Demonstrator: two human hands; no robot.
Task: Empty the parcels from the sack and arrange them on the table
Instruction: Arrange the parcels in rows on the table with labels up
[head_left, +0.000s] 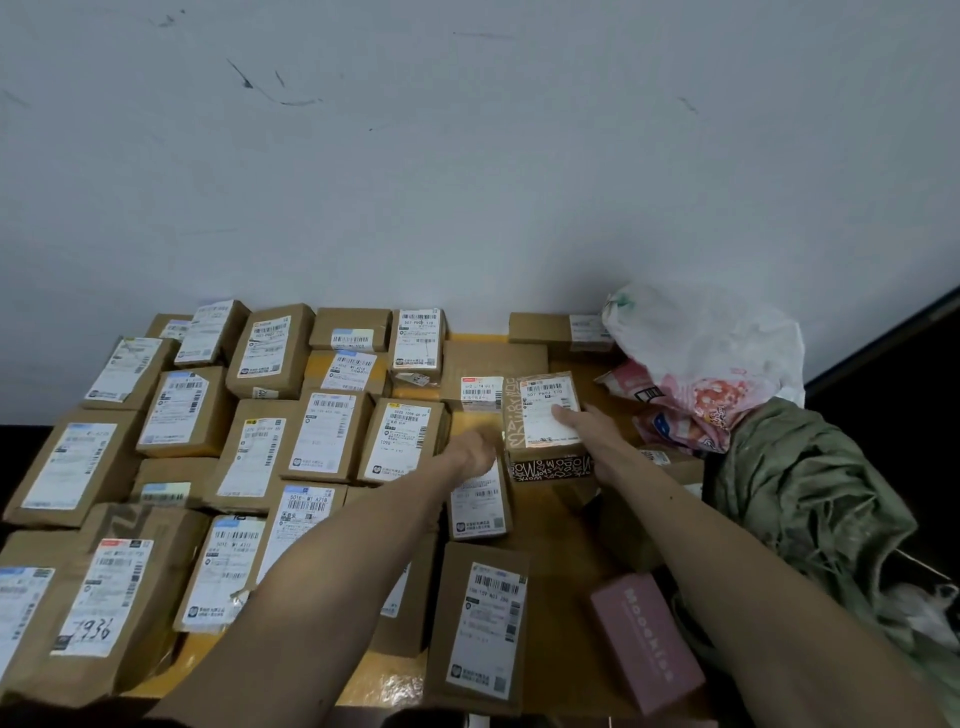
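Right hand (589, 434) grips lettered box (545, 415), thumb on its label, over the table (563, 597); left hand (475, 452) at box's left edge, blurred, grip indeterminable.

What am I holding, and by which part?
The right hand holds the patterned box at its right edge, fingers across the top label. The left hand is blurred by its left side; its grip cannot be told.
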